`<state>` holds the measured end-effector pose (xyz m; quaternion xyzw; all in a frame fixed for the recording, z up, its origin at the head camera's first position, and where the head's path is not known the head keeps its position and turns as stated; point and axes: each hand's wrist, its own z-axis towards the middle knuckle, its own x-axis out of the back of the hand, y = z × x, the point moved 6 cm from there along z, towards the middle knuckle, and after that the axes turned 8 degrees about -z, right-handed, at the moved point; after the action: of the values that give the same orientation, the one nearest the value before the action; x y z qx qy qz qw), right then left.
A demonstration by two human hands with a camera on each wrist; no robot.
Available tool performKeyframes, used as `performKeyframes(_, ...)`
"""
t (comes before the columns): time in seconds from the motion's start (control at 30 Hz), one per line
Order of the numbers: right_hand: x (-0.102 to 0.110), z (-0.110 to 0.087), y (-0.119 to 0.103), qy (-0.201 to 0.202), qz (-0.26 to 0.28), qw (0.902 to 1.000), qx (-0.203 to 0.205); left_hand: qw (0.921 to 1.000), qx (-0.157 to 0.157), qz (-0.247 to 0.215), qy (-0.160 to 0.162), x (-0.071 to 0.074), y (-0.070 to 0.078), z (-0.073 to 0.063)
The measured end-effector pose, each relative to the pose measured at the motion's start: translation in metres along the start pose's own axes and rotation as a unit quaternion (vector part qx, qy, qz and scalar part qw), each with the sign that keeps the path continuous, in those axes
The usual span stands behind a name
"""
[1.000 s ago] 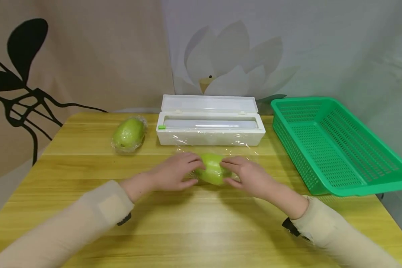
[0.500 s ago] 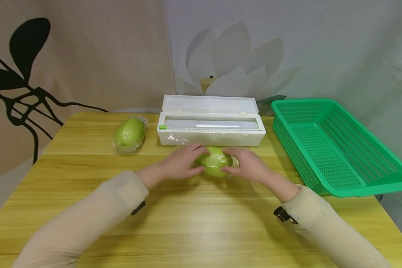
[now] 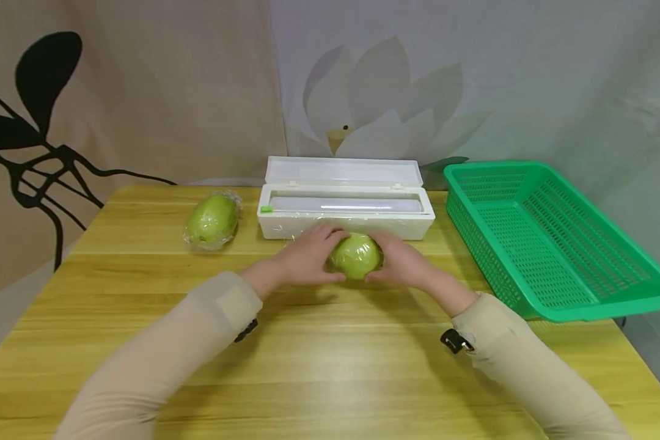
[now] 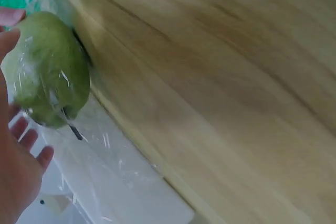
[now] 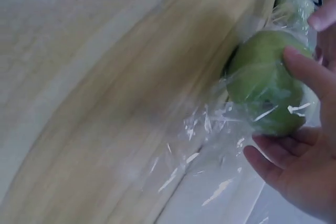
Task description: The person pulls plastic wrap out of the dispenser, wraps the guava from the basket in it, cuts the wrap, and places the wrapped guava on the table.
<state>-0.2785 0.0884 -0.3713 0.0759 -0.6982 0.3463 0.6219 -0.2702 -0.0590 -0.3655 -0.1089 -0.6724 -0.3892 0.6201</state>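
Note:
A green pear (image 3: 356,256) with clear cling film over it is between my two hands, in front of the white box. My left hand (image 3: 308,258) holds its left side, thumb toward me and fingers at the far side. On the right side, my right hand (image 3: 400,261) grips it the same way. The left wrist view shows the pear's dark stem (image 4: 75,131) under the film. Loose cling film (image 5: 205,129) spreads out from the pear in the right wrist view.
Behind the hands stands a white cling film box (image 3: 346,229), its lid raised, with a roll inside. Another film-wrapped green pear (image 3: 213,219) lies at the back left. A green plastic basket (image 3: 561,244) sits on the right of the wooden table (image 3: 330,366).
Both hands and the pear have moved away from me, toward the box. The pear has rolled, and the film sheet that lay spread beyond it now shows mostly around it.

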Motion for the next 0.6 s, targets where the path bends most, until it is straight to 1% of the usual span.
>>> performKeyframes(0.07, -0.001, 0.002, 0.006, -0.007, 0.027, 0.9996, -0.010, 0.9998, -0.003, 0.018, -0.002, 0.001, 0.003, 0.001)
performKeyframes(0.13, -0.002, 0.005, 0.011, -0.018, 0.050, 0.9985, -0.016, 0.9993, -0.009, 0.037, 0.004, 0.003, 0.006, 0.001)
performKeyframes(0.2, -0.003, 0.007, 0.014, -0.028, 0.072, 0.9970, -0.014, 0.9987, -0.014, 0.046, 0.015, 0.004, 0.008, 0.001)
performKeyframes(0.27, -0.003, 0.009, 0.016, -0.036, 0.089, 0.9953, -0.006, 0.9978, -0.023, 0.060, 0.017, 0.002, 0.010, 0.002)
performKeyframes(0.37, -0.001, 0.011, 0.018, -0.047, 0.105, 0.9933, 0.002, 0.9973, -0.036, 0.063, 0.014, -0.002, 0.011, 0.004)
performKeyframes(0.43, 0.001, 0.010, 0.018, -0.052, 0.100, 0.9936, 0.001, 0.9978, -0.037, 0.055, 0.009, -0.003, 0.011, 0.006)
performKeyframes(0.47, 0.004, 0.009, 0.018, -0.046, 0.093, 0.9946, -0.006, 0.9983, -0.034, 0.047, 0.008, -0.003, 0.010, 0.008)
performKeyframes(0.5, 0.008, 0.008, 0.020, -0.032, 0.091, 0.9952, -0.016, 0.9988, -0.031, 0.037, 0.009, -0.003, 0.010, 0.009)
performKeyframes(0.53, 0.013, 0.006, 0.022, -0.010, 0.089, 0.9954, -0.034, 0.9992, -0.027, 0.027, 0.009, -0.002, 0.009, 0.010)
performKeyframes(0.6, 0.025, 0.001, 0.027, 0.048, 0.068, 0.9932, -0.081, 0.9998, -0.017, 0.012, 0.005, 0.000, 0.007, 0.012)
